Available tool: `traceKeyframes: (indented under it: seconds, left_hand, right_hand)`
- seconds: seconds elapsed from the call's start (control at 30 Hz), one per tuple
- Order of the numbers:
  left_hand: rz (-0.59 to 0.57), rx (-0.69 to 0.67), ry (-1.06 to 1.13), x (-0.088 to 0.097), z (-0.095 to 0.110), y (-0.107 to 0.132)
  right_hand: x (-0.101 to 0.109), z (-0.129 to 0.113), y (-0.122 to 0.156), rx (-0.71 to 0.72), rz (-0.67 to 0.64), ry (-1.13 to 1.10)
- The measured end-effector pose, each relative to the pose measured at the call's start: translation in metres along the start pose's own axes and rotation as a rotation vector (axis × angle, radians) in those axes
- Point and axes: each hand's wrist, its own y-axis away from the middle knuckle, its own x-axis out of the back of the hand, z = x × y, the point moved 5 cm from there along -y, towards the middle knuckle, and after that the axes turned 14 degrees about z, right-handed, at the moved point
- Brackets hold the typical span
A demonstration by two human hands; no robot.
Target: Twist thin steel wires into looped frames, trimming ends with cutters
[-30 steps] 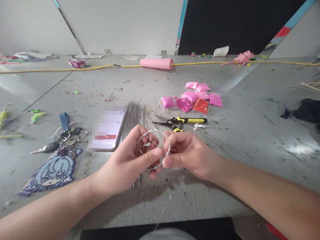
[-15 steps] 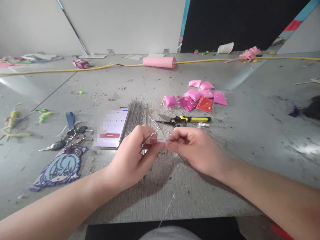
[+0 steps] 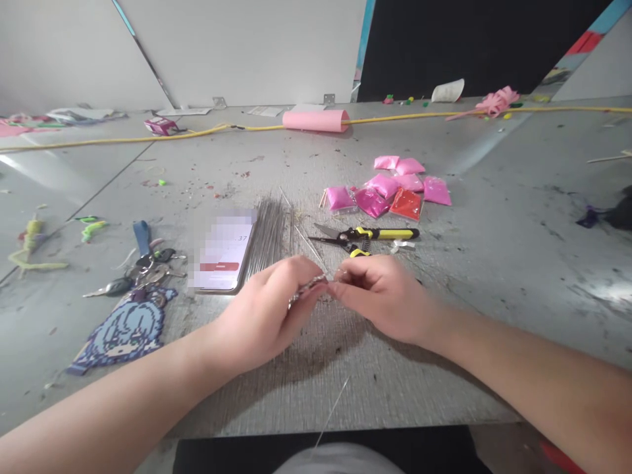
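Note:
My left hand [image 3: 269, 313] and my right hand [image 3: 382, 296] meet fingertip to fingertip just above the grey table [image 3: 444, 342]. Both are closed in a pinch on a small piece of bent silver wire [image 3: 309, 286], most of it hidden by the fingers. A loose thin wire [image 3: 333, 408] trails toward the table's near edge below the hands. Behind the hands lies a bundle of straight silver wires [image 3: 266, 237], and to its right yellow-handled cutters [image 3: 368, 236].
A phone [image 3: 222, 253] lies left of the wire bundle. Keys [image 3: 135, 266] and a pixel-art charm [image 3: 121, 329] sit further left. Several pink and red bags [image 3: 390, 191] lie behind the cutters. A pink roll [image 3: 316, 120] and yellow cord [image 3: 123, 138] run along the back.
Both hands have lowered and closed the wire shape down. The open loop seen earlier is now flattened and mostly hidden between the fingertips.

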Motion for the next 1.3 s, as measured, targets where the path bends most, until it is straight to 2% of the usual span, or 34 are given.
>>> traceKeyframes:
  seconds: [0.07, 0.1, 0.17, 0.27, 0.33, 0.4, 0.53, 0.67, 0.8, 0.97, 1.03, 1.13, 1.3]
  left_hand:
    - [-0.001, -0.045, -0.087, -0.001, 0.001, 0.001]
    - [0.02, -0.005, -0.082, 0.0, 0.001, 0.0]
    - [0.068, 0.181, 0.034, 0.001, -0.004, -0.001]
    - [0.083, 0.523, 0.35, -0.003, -0.011, -0.002]
    - [0.065, 0.642, 0.505, -0.005, -0.011, -0.003]
    - [0.039, 0.692, 0.612, -0.006, -0.01, -0.004]
    - [0.018, 0.711, 0.695, -0.006, -0.009, -0.003]
    - [0.017, 0.661, 0.714, -0.006, -0.004, -0.003]
    - [0.029, 0.617, 0.702, -0.005, 0.001, -0.004]
    - [0.045, 0.575, 0.638, -0.004, 0.005, -0.002]
    - [0.052, 0.553, 0.612, -0.003, 0.006, -0.001]
    - [0.055, 0.521, 0.585, -0.002, 0.006, 0.0]
    - [0.025, 0.458, 0.509, -0.002, 0.002, 0.005]
  right_hand:
    - [-0.002, 0.003, 0.001, -0.086, 0.037, -0.018]
    - [-0.003, 0.004, 0.002, -0.112, 0.04, -0.035]
    - [-0.003, 0.004, 0.002, -0.104, 0.01, -0.081]
    - [0.0, 0.001, 0.0, 0.012, -0.082, -0.162]
    - [0.005, 0.001, -0.003, 0.089, -0.113, -0.209]
    - [0.006, 0.003, -0.006, 0.096, -0.145, -0.279]
    - [0.001, 0.009, -0.009, 0.019, -0.221, -0.495]
    - [-0.004, 0.008, -0.008, 0.014, -0.199, -0.54]
    - [-0.003, 0.003, -0.002, 0.102, -0.103, -0.417]
    - [0.0, -0.01, 0.009, 0.398, 0.053, -0.202]
    - [0.001, -0.013, 0.012, 0.462, 0.106, -0.125]
    - [0.002, -0.015, 0.014, 0.488, 0.156, -0.048]
    - [0.001, -0.017, 0.014, 0.466, 0.168, -0.004]
